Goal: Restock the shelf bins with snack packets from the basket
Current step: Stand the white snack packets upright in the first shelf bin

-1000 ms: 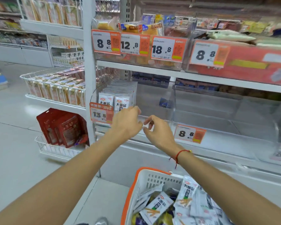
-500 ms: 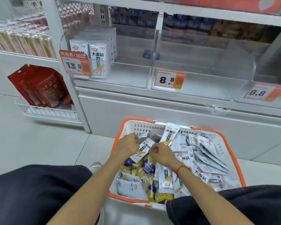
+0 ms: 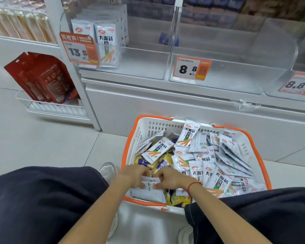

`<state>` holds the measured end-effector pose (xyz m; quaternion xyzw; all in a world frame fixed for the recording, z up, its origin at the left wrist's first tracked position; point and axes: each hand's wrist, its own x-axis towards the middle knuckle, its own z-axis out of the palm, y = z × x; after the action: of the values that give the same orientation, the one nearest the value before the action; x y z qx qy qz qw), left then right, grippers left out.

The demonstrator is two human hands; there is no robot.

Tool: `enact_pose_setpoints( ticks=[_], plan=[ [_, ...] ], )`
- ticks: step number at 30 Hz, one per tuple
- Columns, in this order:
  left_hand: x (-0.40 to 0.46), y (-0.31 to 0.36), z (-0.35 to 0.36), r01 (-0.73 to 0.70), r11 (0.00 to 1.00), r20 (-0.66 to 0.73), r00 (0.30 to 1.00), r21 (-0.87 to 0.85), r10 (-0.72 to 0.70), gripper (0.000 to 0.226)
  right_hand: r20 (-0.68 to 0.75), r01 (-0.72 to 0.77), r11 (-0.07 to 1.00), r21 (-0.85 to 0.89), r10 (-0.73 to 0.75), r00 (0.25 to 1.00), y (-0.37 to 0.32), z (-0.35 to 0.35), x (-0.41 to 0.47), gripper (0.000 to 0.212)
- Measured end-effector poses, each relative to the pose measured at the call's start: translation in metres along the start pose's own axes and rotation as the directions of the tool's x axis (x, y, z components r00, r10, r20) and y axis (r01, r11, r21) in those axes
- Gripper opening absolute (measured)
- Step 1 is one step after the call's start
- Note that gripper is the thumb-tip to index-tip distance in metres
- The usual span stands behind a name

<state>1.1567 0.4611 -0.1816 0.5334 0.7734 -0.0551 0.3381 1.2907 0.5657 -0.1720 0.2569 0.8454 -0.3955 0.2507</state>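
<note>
A few white packets (image 3: 151,184) are pinched between the left hand (image 3: 136,175) and the right hand (image 3: 171,178), fingers curled on them, low at the near side of the basket (image 3: 130,138). They are judged light, thin, soft and slippery; a stack is best squared and clamped across its flat faces. The left bin (image 3: 148,64) is only part filled.

Red foil pouches (image 3: 42,80) are leaning upright in a white wire rack (image 3: 55,108) at lower left, w/ orange price tags reading 13.5 (image 3: 78,49) & 8.8 (image 3: 192,68) hanging on the clear bin fronts, and crumpled clear plastic wrap (image 3: 246,105) is lying on the shelf ledge.
</note>
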Motion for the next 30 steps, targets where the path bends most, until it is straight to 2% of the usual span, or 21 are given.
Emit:
enact_pose_setpoints(
  ticks=[2, 4, 6, 8, 10, 12, 14, 16, 20, 22, 24, 25, 28, 30],
  plan=[
    [-0.002, -0.001, -0.002, -0.019, 0.996, -0.087, 0.996, -0.089, 0.011, 0.046, -0.092, -0.008, 0.996, -0.083, 0.0, 0.996, -0.001, -0.008, -0.003, 0.042],
    [-0.005, -0.001, -0.008, -0.044, 0.975, -0.189, 0.982, -0.22, 0.001, 0.049, -0.183, -0.028, 0.996, -0.084, 0.012, 0.983, 0.001, -0.02, -0.008, 0.043],
    [-0.008, 0.003, -0.014, -0.107, 0.939, -0.32, 0.947, -0.328, -0.004, 0.051, -0.241, -0.052, 0.999, 0.008, 0.052, 0.969, 0.002, -0.035, -0.014, 0.042],
    [-0.007, 0.009, -0.022, -0.181, 0.909, -0.407, 0.913, -0.375, 0.014, 0.051, -0.277, -0.06, 0.974, 0.216, 0.121, 0.953, 0.001, -0.05, -0.02, 0.034],
    [-0.005, 0.017, -0.033, -0.236, 0.885, -0.367, 0.927, -0.401, 0.08, 0.062, -0.269, -0.055, 0.835, 0.548, 0.238, 0.933, -0.001, -0.062, -0.025, 0.014],
    [-0.005, 0.025, -0.043, -0.28, 0.892, -0.272, 0.944, -0.355, 0.189, 0.079, -0.205, -0.037, 0.603, 0.797, 0.327, 0.923, -0.003, -0.072, -0.03, 0.01],
    [-0.005, 0.029, -0.047, -0.311, 0.904, -0.262, 0.936, -0.294, 0.236, 0.086, -0.126, -0.047, 0.446, 0.894, 0.35, 0.928, -0.004, -0.079, -0.033, 0.003],
    [-0.006, 0.03, -0.046, -0.339, 0.873, -0.331, 0.917, -0.351, 0.223, 0.072, -0.067, -0.056, 0.334, 0.941, 0.345, 0.936, -0.006, -0.081, -0.035, 0.006],
    [-0.001, 0.028, -0.04, -0.327, 0.856, -0.399, 0.903, -0.4, 0.159, 0.056, -0.074, 0.002, 0.197, 0.98, 0.36, 0.93, -0.01, -0.082, -0.039, 0.007],
    [0.001, 0.031, -0.041, -0.34, 0.782, -0.394, 0.909, -0.523, 0.133, 0.053, -0.093, 0.03, 0.179, 0.983, 0.353, 0.931, -0.014, -0.083, -0.04, 0.017],
    [0.003, 0.033, -0.043, -0.351, 0.644, -0.382, 0.919, -0.68, 0.096, 0.048, -0.136, 0.057, 0.205, 0.977, 0.394, 0.909, -0.017, -0.086, -0.038, 0.025],
    [0.003, 0.034, -0.045, -0.331, 0.565, -0.365, 0.929, -0.756, 0.055, 0.043, -0.182, 0.077, 0.25, 0.965, 0.428, 0.885, -0.019, -0.089, -0.038, 0.029],
    [0.001, 0.032, -0.052, -0.233, 0.347, -0.272, 0.96, -0.908, -0.069, 0.03, -0.391, 0.114, 0.504, 0.856, 0.487, 0.781, -0.016, -0.097, -0.039, 0.034],
    [0.0, 0.029, -0.054, -0.22, 0.265, -0.252, 0.964, -0.939, -0.091, 0.026, -0.449, 0.15, 0.572, 0.806, 0.425, 0.786, -0.018, -0.1, -0.042, 0.012]
  ],
)
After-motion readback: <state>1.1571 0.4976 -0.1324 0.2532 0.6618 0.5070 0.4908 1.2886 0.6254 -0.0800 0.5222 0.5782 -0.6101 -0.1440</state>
